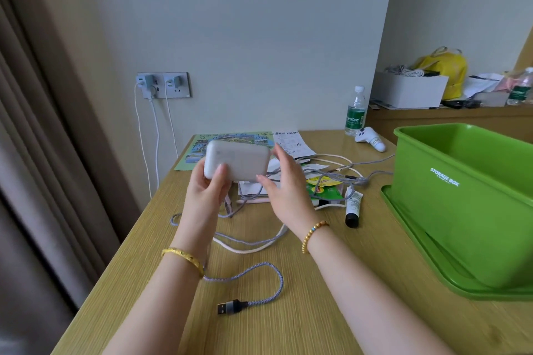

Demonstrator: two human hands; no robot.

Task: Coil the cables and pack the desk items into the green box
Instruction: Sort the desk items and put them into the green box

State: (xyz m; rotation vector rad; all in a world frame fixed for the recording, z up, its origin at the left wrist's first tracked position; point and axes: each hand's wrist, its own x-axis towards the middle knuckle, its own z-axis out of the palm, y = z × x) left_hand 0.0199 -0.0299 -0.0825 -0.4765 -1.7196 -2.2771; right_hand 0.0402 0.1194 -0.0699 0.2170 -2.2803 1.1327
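My left hand [208, 188] grips a white rounded power bank [238, 163], raised above the wooden desk [288, 311]. My right hand [281, 181] touches its right end with straight fingers. A grey braided cable [259, 282] with a USB plug lies near the front, and it runs up behind my left wrist. More grey and white cables [340, 170] tangle over papers and snack packets at mid-desk. A white tube with a black cap [353, 206] lies beside them. The green storage box [467, 190] stands open on its lid at the right.
A water bottle [356, 112] and a white game controller [372, 138] sit at the desk's back. A green leaflet [202, 141] lies behind the power bank. Chargers hang from a wall socket [163, 85]. A side shelf holds a white box and a yellow bag [444, 69].
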